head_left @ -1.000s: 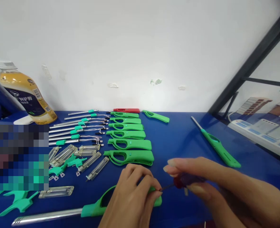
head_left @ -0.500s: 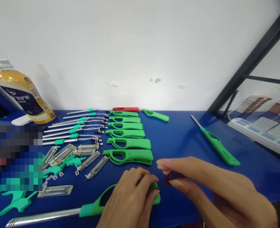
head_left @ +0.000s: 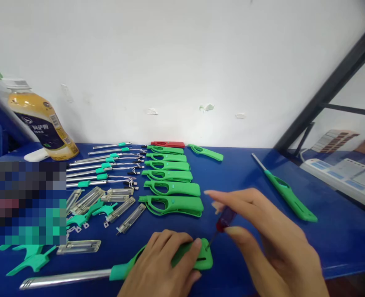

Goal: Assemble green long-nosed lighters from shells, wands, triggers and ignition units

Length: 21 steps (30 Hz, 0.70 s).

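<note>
My left hand (head_left: 167,264) is closed over the green handle of a long-nosed gas lighter (head_left: 71,278), pressing it down on the blue table. Its metal tube points left. Between thumb and fingers of my right hand (head_left: 272,239) is a small screwdriver (head_left: 225,218) with a dark purple and red handle. Its thin shaft slants down to the handle's right end, where the tip meets the green plastic. Just beyond my hands lies a stack of green handle shells (head_left: 176,204) in a row, with a red shell (head_left: 167,144) at the back.
Metal tubes with wires (head_left: 102,169) lie left of the shells. Nearer are clear fuel tanks (head_left: 79,246) and teal triggers (head_left: 30,262). A yellow drink bottle (head_left: 43,123) stands at back left. Another green lighter (head_left: 290,200) lies at right, near a power strip (head_left: 340,177).
My right hand has opened its grip a little around the screwdriver, showing more of its handle. My left fingers have shifted, baring the lighter's right end. The whole view has moved slightly.
</note>
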Tool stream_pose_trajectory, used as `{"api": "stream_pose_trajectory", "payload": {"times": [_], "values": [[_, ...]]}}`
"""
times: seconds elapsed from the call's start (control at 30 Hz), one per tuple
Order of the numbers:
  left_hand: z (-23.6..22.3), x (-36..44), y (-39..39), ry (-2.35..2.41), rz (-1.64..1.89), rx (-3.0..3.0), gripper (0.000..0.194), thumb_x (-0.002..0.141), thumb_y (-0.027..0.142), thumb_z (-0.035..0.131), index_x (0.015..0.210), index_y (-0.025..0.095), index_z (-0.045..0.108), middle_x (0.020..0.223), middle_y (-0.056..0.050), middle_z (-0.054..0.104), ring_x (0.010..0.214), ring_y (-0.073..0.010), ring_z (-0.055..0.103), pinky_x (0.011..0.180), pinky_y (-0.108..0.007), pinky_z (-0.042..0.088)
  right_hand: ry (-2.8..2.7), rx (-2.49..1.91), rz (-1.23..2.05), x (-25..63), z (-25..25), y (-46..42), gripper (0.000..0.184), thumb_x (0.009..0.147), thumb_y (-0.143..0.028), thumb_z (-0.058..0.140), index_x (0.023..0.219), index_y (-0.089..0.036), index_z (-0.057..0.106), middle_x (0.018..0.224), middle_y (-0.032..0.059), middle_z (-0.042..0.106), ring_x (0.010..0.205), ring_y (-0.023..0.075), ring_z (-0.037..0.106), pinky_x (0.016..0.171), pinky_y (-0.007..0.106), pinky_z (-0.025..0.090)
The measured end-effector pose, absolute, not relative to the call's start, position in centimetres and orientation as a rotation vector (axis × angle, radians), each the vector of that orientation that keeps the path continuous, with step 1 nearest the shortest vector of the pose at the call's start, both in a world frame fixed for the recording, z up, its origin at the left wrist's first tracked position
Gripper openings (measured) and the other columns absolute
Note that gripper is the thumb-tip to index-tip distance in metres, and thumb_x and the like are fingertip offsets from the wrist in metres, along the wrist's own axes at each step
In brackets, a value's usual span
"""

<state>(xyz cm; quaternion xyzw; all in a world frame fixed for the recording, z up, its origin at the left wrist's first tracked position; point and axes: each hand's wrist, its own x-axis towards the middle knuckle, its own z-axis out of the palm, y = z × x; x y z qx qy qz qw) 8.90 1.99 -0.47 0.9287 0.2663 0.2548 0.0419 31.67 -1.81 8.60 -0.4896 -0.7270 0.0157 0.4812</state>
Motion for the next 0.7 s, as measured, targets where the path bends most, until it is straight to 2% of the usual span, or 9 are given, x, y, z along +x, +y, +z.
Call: {"api": "stream_pose_trajectory", "payload": {"times": [0.07, 0.1, 0.17, 0.27, 0.43, 0.5, 0.6, 0.7], "values": [[-0.5, 8.9, 2.0, 0.821, 0.804, 2.840, 0.032, 0.119, 0.031, 0.048, 0.149, 0.027, 0.060, 0.128, -0.005, 0.078, 0.109, -0.0261, 0.077, 0.087, -0.039, 0.069, -1.802, -1.168, 0.121, 31.9, 8.5, -2.2, 0.039, 0.114, -0.023, 0.058, 0.146, -0.041, 0.072, 0.128, -0.0042, 0.081, 0.102, 0.0078, 0.082, 0.091, 0.010, 0.063], [-0.5, 8.9, 2.1, 0.830, 0.817, 2.840, 0.032, 0.119, 0.030, 0.048, 0.148, 0.026, 0.060, 0.127, -0.005, 0.078, 0.108, -0.0260, 0.077, 0.086, -0.039, 0.069, -1.805, -1.147, 0.162, 32.0, 8.5, -2.3, 0.041, 0.114, -0.020, 0.058, 0.145, -0.042, 0.072, 0.128, -0.0054, 0.081, 0.102, 0.0080, 0.082, 0.091, 0.011, 0.063], [-0.5, 8.9, 2.1, 0.835, 0.834, 2.849, 0.032, 0.118, 0.029, 0.050, 0.148, 0.025, 0.060, 0.126, -0.006, 0.078, 0.106, -0.0258, 0.077, 0.086, -0.039, 0.068, -1.779, -1.125, 0.155, 32.0, 8.4, -2.2, 0.037, 0.110, -0.017, 0.066, 0.137, -0.041, 0.075, 0.114, -0.0058, 0.082, 0.092, 0.0081, 0.081, 0.083, 0.011, 0.064], [-0.5, 8.9, 2.2, 0.822, 0.836, 2.862, 0.033, 0.117, 0.028, 0.053, 0.149, 0.023, 0.060, 0.125, -0.007, 0.078, 0.105, -0.0253, 0.077, 0.087, -0.039, 0.067, -1.734, -1.176, 0.009, 31.6, 8.2, -1.7, 0.033, 0.104, -0.020, 0.076, 0.132, -0.038, 0.080, 0.096, -0.0038, 0.075, 0.078, 0.0089, 0.076, 0.069, 0.014, 0.062], [-0.8, 9.0, 2.1, 0.813, 0.864, 2.882, 0.031, 0.118, 0.029, 0.053, 0.146, 0.021, 0.062, 0.124, -0.007, 0.078, 0.103, -0.0246, 0.076, 0.087, -0.038, 0.066, -1.748, -1.098, 0.113, 31.0, 8.1, -1.3, 0.036, 0.112, -0.020, 0.059, 0.137, -0.038, 0.078, 0.119, -0.0009, 0.082, 0.094, 0.0138, 0.081, 0.082, 0.019, 0.067], [-0.8, 9.0, 2.0, 0.821, 0.862, 2.885, 0.031, 0.117, 0.028, 0.054, 0.146, 0.021, 0.063, 0.124, -0.007, 0.078, 0.101, -0.0239, 0.076, 0.086, -0.038, 0.066, -1.720, -1.045, 0.120, 31.0, 8.1, -1.3, 0.035, 0.108, -0.016, 0.066, 0.132, -0.037, 0.080, 0.108, -0.0024, 0.083, 0.088, 0.0133, 0.080, 0.078, 0.019, 0.066], [-0.7, 8.9, 2.0, 0.832, 0.837, 2.883, 0.034, 0.115, 0.026, 0.057, 0.149, 0.021, 0.061, 0.125, -0.007, 0.078, 0.102, -0.0242, 0.077, 0.086, -0.038, 0.066, -1.664, -1.108, 0.007, 30.9, 8.0, -1.5, 0.031, 0.096, -0.014, 0.083, 0.119, -0.034, 0.084, 0.088, -0.0032, 0.075, 0.075, 0.0120, 0.073, 0.067, 0.019, 0.061], [-0.7, 8.9, 2.1, 0.822, 0.818, 2.871, 0.036, 0.116, 0.026, 0.057, 0.151, 0.021, 0.059, 0.127, -0.007, 0.078, 0.103, -0.0251, 0.077, 0.087, -0.040, 0.067, -1.639, -1.169, -0.043, 30.5, 7.9, -2.0, 0.026, 0.103, -0.021, 0.075, 0.122, -0.035, 0.086, 0.099, 0.0022, 0.078, 0.080, 0.0150, 0.077, 0.065, 0.021, 0.062]]}}
